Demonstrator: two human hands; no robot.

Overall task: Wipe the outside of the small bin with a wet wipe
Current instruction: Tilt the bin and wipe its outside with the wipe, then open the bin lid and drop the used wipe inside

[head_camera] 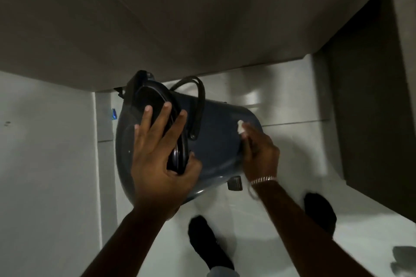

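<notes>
My hands wiping a tilted small bin (pixel 216 137)
Left hand (pixel 157 164) grips its lid rim; right hand (pixel 258 153), at three o'clock, presses a white wet wipe (pixel 240 127) against its side

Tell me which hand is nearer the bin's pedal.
Right. The right hand, pressing the wet wipe on the bin wall, sits just above the pedal; the left hand grips the lid rim, farther away.

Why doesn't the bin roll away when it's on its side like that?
It probably would roll: the bin is round and tipped over, with its pedal off the floor. The left hand clamps its lid end, likely steadying it. It seems light, since one hand holds it while the right hand rubs with the wipe.
</notes>
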